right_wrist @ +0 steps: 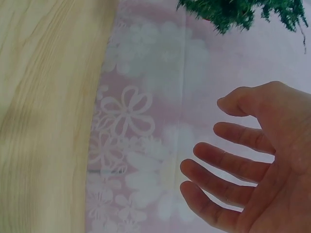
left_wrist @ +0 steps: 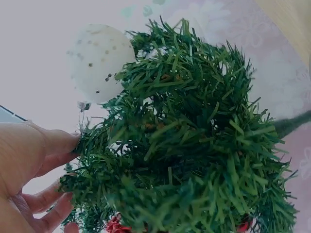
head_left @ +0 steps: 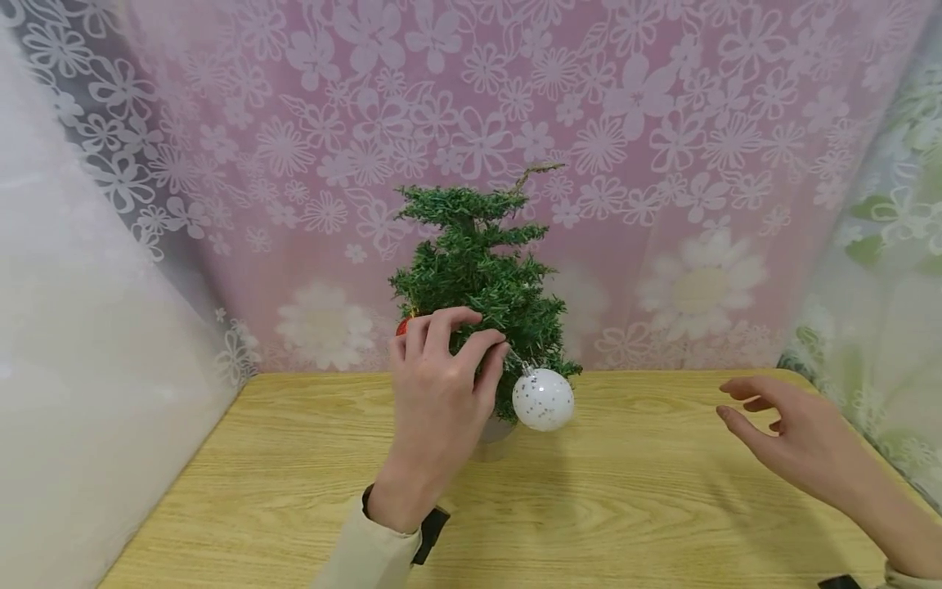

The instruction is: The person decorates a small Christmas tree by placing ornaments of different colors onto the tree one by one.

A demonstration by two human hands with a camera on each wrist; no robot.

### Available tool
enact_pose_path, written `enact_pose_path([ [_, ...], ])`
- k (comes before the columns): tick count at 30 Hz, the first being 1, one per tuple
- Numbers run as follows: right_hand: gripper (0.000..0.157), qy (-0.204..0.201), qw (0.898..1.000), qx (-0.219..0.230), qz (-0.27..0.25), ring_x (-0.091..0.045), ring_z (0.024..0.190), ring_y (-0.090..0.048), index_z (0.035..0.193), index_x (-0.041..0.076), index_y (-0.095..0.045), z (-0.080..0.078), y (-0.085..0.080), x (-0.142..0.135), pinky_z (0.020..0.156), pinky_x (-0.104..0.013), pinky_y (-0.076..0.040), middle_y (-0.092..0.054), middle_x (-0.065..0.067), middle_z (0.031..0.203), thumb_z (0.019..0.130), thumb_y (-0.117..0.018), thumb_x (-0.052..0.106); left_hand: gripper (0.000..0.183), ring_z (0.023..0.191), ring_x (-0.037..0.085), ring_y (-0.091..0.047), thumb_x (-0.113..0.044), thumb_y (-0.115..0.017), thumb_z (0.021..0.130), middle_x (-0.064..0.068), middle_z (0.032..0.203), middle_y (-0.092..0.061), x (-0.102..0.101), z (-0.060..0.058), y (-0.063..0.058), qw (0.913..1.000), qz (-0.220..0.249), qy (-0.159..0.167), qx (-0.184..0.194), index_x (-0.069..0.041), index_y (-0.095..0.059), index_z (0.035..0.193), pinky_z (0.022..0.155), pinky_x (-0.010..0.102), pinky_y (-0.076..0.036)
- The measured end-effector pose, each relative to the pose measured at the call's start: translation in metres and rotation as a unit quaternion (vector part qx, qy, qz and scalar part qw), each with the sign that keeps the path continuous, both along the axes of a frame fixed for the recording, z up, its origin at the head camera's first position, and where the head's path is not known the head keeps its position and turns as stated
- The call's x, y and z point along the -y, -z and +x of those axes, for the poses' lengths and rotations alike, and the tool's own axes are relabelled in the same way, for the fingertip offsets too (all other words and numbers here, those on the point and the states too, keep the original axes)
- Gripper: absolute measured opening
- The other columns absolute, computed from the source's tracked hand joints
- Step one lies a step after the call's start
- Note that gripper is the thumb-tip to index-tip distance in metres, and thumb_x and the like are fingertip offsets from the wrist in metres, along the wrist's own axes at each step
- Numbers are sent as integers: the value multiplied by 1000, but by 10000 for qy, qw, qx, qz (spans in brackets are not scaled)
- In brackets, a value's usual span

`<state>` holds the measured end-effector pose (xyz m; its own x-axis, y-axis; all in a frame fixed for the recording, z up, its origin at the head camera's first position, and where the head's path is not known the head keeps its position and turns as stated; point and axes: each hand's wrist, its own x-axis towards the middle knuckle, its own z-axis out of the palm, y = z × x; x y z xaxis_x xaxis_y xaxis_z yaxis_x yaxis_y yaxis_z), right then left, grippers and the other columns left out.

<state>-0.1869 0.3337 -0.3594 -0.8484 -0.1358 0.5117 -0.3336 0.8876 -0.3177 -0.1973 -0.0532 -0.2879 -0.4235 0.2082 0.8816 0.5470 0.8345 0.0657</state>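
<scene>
A small green artificial Christmas tree [head_left: 478,270] stands on the table. My left hand [head_left: 441,372] is at its front, with thumb and index finger pinching the thin hanging string of a white Christmas ball [head_left: 543,400] beside a branch tip. Silver specks dot the ball, which hangs just right of those fingertips. In the left wrist view the ball [left_wrist: 99,63] is next to the branches, and its silver cap [left_wrist: 84,105] points toward the thumb. Well right of the tree, my right hand [head_left: 798,438] is held over the table, fingers loosely bent and holding nothing.
A red ornament [head_left: 402,326] shows partly behind the left hand. The tree's grey base [head_left: 496,429] rests on the yellow wooden table [head_left: 633,491]. Behind it hangs a pink flowered curtain [head_left: 471,98], with pale sheets at both sides.
</scene>
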Motion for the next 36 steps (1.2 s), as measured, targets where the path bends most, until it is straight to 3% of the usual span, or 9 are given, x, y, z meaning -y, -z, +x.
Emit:
enact_pose_path([
  [7,26,200,9993,85,311,-30,85,-66,113,7,-71,1,8,-16,55,-23,-45,-73,-18,107,90,-78,17,9,104,32,-55,-23,-75,95,9,119,-65,19,2,0,9994,244,240,56,-17,-80,99,88,50,-44],
  [13,28,338,9983,54,466,-44,85,-68,112,2,-70,1,18,-30,53,-24,-42,-72,-24,106,90,-77,16,8,101,34,-55,-21,-79,91,13,121,-63,36,2,-3,9970,508,488,333,-15,-81,97,91,51,-43],
  [17,31,532,9964,269,595,-50,86,-66,113,-3,-69,1,23,-42,53,-38,-49,-69,-29,110,91,-76,19,8,104,35,-57,-19,-80,90,14,122,-64,45,2,-5,9935,725,610,626,-14,-81,96,91,50,-44],
  [20,35,727,9935,544,683,-53,87,-65,114,-5,-67,0,26,-51,56,-50,-51,-67,-34,112,92,-75,22,9,113,33,-60,-18,-80,90,15,124,-64,51,3,-5,9900,871,672,881,-13,-81,98,91,48,-47],
  [26,37,849,9893,863,812,-53,82,-65,115,-9,-65,-4,35,-71,59,-54,-53,-64,-38,109,94,-73,21,10,123,32,-61,-16,-79,91,15,129,-63,61,0,-6,9825,1072,858,1258,-12,-81,100,97,48,-55],
  [36,41,925,9822,1345,932,-51,75,-65,114,-17,-62,-13,46,-104,60,-54,-54,-63,-43,107,95,-70,19,12,121,32,-62,-5,-80,87,15,127,-64,92,-24,-4,9597,1180,1803,1806,-9,-81,98,101,55,-52],
])
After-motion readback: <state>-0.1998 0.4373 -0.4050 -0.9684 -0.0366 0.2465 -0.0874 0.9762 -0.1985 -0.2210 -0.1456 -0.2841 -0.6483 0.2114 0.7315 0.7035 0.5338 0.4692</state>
